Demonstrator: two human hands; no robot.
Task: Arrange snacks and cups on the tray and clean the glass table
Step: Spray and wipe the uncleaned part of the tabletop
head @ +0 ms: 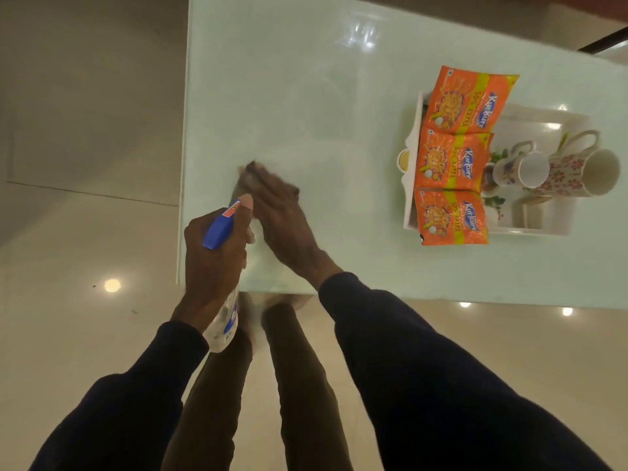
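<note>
My left hand [212, 263] grips a clear spray bottle [222, 329] with a blue trigger head [219, 229], held over the near left corner of the pale green glass table [306, 96]. My right hand [282, 215] lies flat on the glass, pressing a dark cloth [249, 171] that is blurred and mostly hidden under the fingers. At the right stands a white tray [411, 134]. Three orange snack packets [455, 161] lie in a row along its left side. Two floral cups [571, 171] lie on their sides in it.
The table's left edge [183, 164] and near edge [441, 297] border a shiny beige tile floor [85, 198]. My legs [289, 385] stand close against the near edge. A small round yellowish object [404, 159] sits at the tray's left handle.
</note>
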